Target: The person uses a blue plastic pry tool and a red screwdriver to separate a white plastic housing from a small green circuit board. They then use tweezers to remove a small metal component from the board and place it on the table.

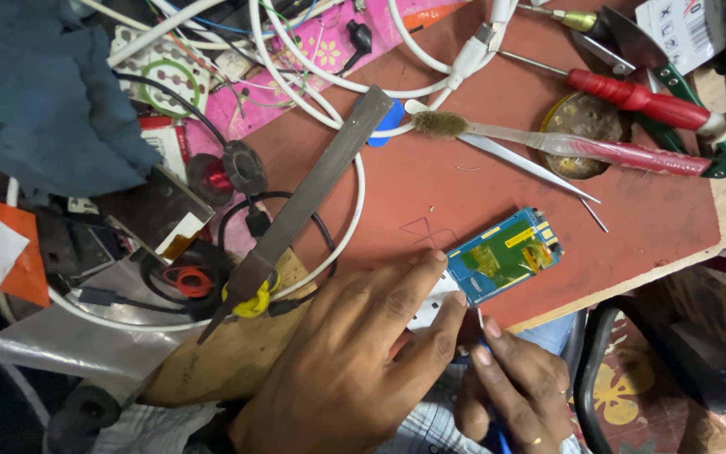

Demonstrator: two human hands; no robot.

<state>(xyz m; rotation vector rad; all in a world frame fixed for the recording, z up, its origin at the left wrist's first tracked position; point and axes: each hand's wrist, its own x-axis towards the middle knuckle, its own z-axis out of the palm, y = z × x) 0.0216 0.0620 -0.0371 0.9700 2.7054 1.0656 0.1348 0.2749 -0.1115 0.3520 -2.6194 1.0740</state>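
1. While the left hand (355, 361) bears down on the board (504, 255), its fingers (418, 282) are pressed close together, tips pinning the board's near-left edge to the red surface (430, 181).
2. Board sits at the surface's front edge, blue and green face up, just beside the right hand (518, 387).
3. Right hand pinches a thin blue-handled tool (497, 437), fingers closed around it, tip aimed at the board's edge; the tip itself is hard to make out.
4. Judging by looks: light, thin, stiff and fragile, likely to skate on the mat. Best held by the edges, off the yellow parts.
5. Further back lie tweezers (531, 168), a brush (464, 126), a red screwdriver (640, 99) and a grey file (313, 189).
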